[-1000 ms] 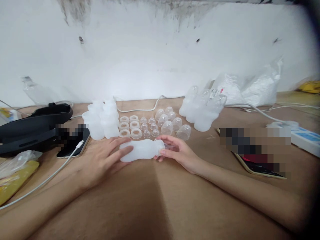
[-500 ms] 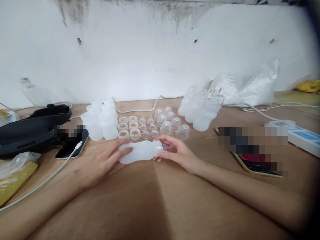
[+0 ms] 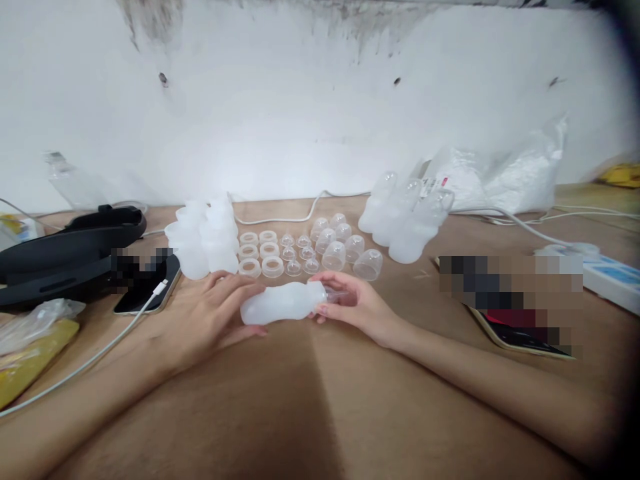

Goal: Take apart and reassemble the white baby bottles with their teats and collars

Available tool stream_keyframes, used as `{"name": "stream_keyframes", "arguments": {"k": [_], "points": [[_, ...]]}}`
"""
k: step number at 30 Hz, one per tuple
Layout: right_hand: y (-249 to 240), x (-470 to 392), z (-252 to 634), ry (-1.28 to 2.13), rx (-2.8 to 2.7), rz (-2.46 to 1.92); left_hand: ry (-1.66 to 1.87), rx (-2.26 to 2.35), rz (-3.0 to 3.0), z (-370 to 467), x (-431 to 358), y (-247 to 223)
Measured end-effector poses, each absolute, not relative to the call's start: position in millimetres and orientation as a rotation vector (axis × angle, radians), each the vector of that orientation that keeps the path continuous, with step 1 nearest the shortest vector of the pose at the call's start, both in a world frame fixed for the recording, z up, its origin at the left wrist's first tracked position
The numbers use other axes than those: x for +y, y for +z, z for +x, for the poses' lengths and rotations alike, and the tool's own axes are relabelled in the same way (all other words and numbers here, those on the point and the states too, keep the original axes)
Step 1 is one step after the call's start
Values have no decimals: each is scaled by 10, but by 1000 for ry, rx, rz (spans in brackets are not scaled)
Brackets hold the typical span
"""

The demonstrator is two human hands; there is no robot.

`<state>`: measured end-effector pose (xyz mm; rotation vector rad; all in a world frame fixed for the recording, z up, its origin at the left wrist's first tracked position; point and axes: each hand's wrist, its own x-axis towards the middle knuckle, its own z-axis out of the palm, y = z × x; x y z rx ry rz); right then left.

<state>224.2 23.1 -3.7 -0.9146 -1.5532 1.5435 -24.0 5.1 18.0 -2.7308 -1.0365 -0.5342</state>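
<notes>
A frosted white bottle (image 3: 280, 303) lies on its side in the air or on the table, its base to the left and its neck to the right. My right hand (image 3: 347, 300) is closed round the neck end, where a clear nipple shows between the fingers. Around the base end my left hand (image 3: 227, 307) is curved, thumb below and fingers above, touching the bottle. Just behind are white rings (image 3: 273, 267), small clear nipples (image 3: 293, 268) and clear domed caps (image 3: 367, 265) in rows.
White bottles (image 3: 195, 250) stand at back left, capped bottles (image 3: 406, 247) at back right. A phone (image 3: 150, 287) and black case (image 3: 65, 250) lie left; another phone (image 3: 525, 340), a plastic bag (image 3: 525, 173) and a power strip (image 3: 610, 280) are right.
My left hand's fingers have drawn back from over the bottle's side towards its base, and the thumb now shows below. The right hand keeps its hold; the view has shifted slightly.
</notes>
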Motion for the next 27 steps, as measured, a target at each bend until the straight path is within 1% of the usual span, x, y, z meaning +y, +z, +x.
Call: {"name": "stream_keyframes", "arguments": {"k": [2, 4, 7, 9, 12, 15, 22, 27], "points": [[-44, 240, 2242, 1549, -1539, -927, -586, -822, -2661, -237, 37, 165], [-43, 237, 2241, 1538, -1527, -907, -637, -825, -2674, -224, 20, 193], [-29, 219, 2241, 1495, -1554, -865, -646, -1193, -2789, -208, 13, 285], [-18, 208, 2243, 1446, -1608, -859, -515, -1434, -2864, -197, 14, 346], [-14, 208, 2250, 1385, -1663, -881, -386, -1572, -2916, -167, -1, 397], [-33, 222, 2249, 1423, -1613, -893, -393, -1451, -2899, -136, -30, 376], [-31, 182, 2187, 1684, -1323, -897, -422, -876, -2476, -148, -31, 206], [24, 128, 2144, 1728, -1291, -963, -446, -762, -2398, -153, -15, 183]]}}
